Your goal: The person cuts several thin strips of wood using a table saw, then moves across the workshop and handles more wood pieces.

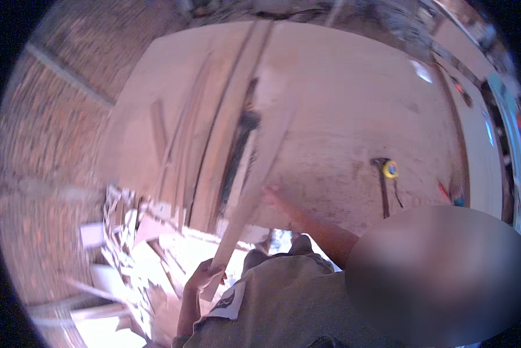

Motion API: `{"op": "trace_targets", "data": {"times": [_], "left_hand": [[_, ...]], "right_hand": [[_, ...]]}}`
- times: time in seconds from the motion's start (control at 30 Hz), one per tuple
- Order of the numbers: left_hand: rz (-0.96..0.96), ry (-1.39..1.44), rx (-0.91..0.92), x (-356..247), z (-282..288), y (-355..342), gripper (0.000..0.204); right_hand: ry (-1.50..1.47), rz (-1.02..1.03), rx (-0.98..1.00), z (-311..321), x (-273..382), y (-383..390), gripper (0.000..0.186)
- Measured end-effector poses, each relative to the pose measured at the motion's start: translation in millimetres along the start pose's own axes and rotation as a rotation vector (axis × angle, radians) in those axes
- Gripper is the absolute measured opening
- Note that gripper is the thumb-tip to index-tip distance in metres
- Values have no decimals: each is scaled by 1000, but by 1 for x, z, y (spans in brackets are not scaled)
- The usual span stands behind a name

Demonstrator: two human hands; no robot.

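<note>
As the plank (246,210) slants out over the table (330,87), the left hand (203,275) is closed around its near end. Beside its right edge is the right hand (271,195), too blurred to tell whether it is spread or touching. Boards (216,145) lie to the left; to the right, a hammer (384,191) lies just beside a yellow tape measure (390,169). Scraps (106,279) crowd the lower left.

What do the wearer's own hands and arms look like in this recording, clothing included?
The left hand and right hand show no gloves; the left forearm and right forearm are bare. A drab olive sleeve edge seems to show at the lower border; the right sleeve is hidden. The matching shirt has a white patch with a dark marking. Blur leaves any rings unclear.
</note>
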State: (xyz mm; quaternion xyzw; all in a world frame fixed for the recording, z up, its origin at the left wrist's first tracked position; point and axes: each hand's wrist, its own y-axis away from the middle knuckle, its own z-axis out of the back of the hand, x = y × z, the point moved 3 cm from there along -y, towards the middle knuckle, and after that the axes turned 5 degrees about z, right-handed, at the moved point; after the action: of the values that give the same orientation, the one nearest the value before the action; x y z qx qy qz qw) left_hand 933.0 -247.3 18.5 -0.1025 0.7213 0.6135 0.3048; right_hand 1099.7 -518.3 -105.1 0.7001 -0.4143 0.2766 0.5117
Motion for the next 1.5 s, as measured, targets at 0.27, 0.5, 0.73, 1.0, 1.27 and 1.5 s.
{"op": "trace_targets", "data": {"times": [0.27, 0.5, 0.73, 1.0, 1.27, 1.5], "left_hand": [[29, -149, -203, 122, -16, 55, 30], [186, -190, -417, 210, 19, 52, 40], [-45, -202, -567, 224, 32, 14, 45], [-64, -207, -702, 215, 43, -1, 43], [-69, -171, -720, 190, 38, 1, 39], [-27, -190, -701, 138, 34, -10, 37]], "right_hand": [[-131, 96, 23, -48, -44, 30, 85], [156, 299, -18, -88, -57, 7, 80], [749, 441, -131, -72, -61, -47, 78], [758, 179, 85, -86, -12, -15, 91], [790, 263, 61, -89, -16, -38, 92], [920, 323, 5, -73, -11, -78, 93]]}}
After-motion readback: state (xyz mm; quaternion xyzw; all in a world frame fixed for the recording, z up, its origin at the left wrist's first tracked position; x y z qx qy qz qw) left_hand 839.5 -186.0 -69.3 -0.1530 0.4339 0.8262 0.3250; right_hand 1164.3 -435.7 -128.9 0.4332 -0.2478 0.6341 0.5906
